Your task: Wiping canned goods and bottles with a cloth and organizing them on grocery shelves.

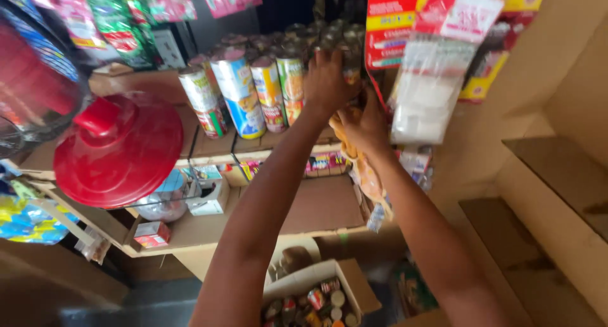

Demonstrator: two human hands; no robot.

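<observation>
Both my arms reach up to a wooden shelf packed with several tall colourful cans. My left hand rests on top of a can at the right end of the front row, fingers curled over it. Just below and to the right, my right hand grips a yellow-orange cloth or packet that hangs down from it. Whether the left hand truly grasps the can is hard to tell through the blur.
A red plastic lid sits on a jar at the left. Clear packets hang at the right. A lower shelf holds small boxes. An open carton of cans stands on the floor. Cardboard walls close the right side.
</observation>
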